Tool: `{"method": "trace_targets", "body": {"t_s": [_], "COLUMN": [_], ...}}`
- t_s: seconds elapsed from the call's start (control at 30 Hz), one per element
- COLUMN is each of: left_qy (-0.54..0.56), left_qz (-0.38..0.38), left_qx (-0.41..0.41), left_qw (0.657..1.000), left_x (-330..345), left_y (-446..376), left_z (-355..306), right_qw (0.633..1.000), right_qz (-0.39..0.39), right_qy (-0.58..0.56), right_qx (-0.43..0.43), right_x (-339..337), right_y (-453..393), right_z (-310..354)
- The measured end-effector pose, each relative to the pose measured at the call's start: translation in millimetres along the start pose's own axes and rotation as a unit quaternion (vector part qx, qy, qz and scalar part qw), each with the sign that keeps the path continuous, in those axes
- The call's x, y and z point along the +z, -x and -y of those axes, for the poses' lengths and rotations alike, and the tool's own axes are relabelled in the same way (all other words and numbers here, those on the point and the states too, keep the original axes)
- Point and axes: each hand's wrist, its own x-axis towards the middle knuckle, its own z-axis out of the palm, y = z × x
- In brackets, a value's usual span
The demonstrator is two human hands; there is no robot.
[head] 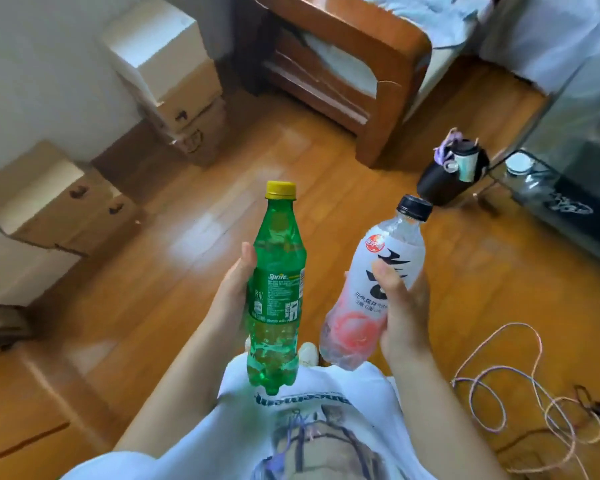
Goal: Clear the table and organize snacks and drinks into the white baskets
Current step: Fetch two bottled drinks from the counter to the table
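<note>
Out over the wooden floor, well clear of any table, both drinks are in the air: the left hand has its fingers wrapped round the label of a green Sprite bottle with a yellow cap, held upright, and the right hand is grasping a peach sparkling water bottle with a black cap, tilted a bit to the right. So I'd say two drinks are picked up but not put away yet, since no white basket shows anywhere in view and I can't tell how much is left on the table. Off to the right there's a black flask at the corner of a glass table, probably next in line.
</note>
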Motion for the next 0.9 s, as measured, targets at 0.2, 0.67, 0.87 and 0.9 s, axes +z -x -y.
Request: {"method": "trace_targets", "body": {"t_s": [0.2,0.67,0.87,0.9], "left_qy": [-0.042,-0.141,-0.182,-0.184], "left_qz": [0.077,0.250,0.318,0.328], "left_qx": [-0.057,-0.080,-0.122,-0.131], "left_qw": [0.995,0.955,0.923,0.917], "left_x": [73.0,304.3,399.5,414.3], "left_y": [-67.4,-257.9,-304.7,-310.9], "left_z": [-10.4,-65.2,-73.9,-72.9], "right_qw": [0.990,0.955,0.911,0.905], "right_qz": [-0.135,-0.292,-0.396,-0.408], "right_qy": [-0.048,-0.059,-0.115,-0.122], "right_qx": [0.002,-0.014,-0.006,-0.004], "right_x": [-70.7,-196.6,-249.1,-259.4], "right_y": [-35.4,-195.1,-234.8,-241.2], "right_z": [10.1,112.5,129.4,131.3]}}
